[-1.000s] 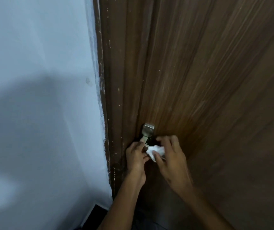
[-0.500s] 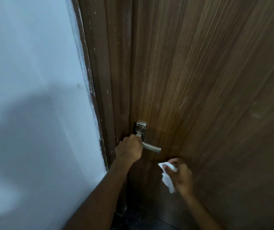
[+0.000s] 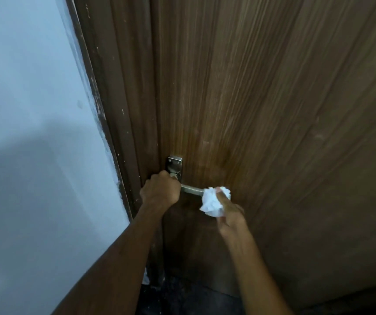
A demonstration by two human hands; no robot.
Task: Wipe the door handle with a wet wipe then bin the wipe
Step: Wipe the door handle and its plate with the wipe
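Note:
A metal lever door handle with a square backplate sits on the brown wooden door. My left hand is closed around the inner end of the lever, near the backplate. My right hand holds a crumpled white wet wipe wrapped over the lever's outer tip, which is hidden under it. No bin is in view.
The dark door frame runs up the left of the door, with a pale blue-white wall beside it. A strip of dark floor shows at the bottom, under my arms.
My right hand, which had dropped below the handle with the wipe, has come back up and put the wipe on the lever's tip. My left hand has kept its grip near the backplate.

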